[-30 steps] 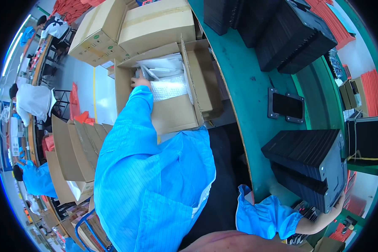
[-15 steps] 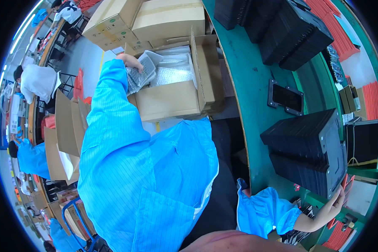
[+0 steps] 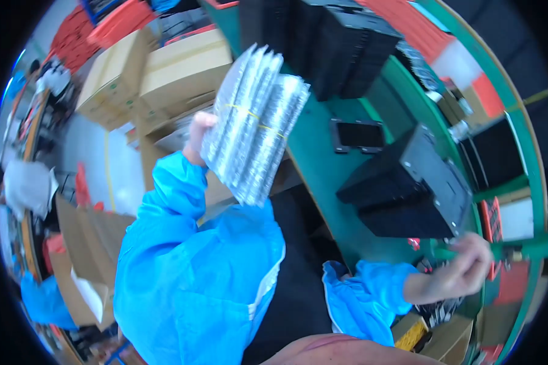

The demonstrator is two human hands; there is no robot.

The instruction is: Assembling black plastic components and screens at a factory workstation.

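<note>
My left hand point(image 3: 200, 135) grips a thick bundle of bubble wrap bags point(image 3: 252, 121) by its left edge. Thin yellow bands run around the bundle, which is up in the air in front of the carton point(image 3: 149, 159). Just below the near corner of a stack of black plates point(image 3: 402, 182) is my right hand point(image 3: 463, 267), apart from the stack. Its fingers look bent, but motion smears them, and whether it holds anything does not show. A single black frame with a dark panel point(image 3: 359, 135) lies flat on the green bench point(image 3: 323, 182).
Taller black stacks point(image 3: 341, 52) stand at the bench's far end. Closed cartons point(image 3: 186, 64) are piled behind the open one. At left is another open carton point(image 3: 94, 243). A green shelf rail point(image 3: 523, 246) crosses at right. Co-workers point(image 3: 27, 188) sit along the far left.
My left hand has lifted the bubble wrap bundle out of the carton and brought it right, toward the bench. My right hand has come off the black stack. The view has turned rightward.
</note>
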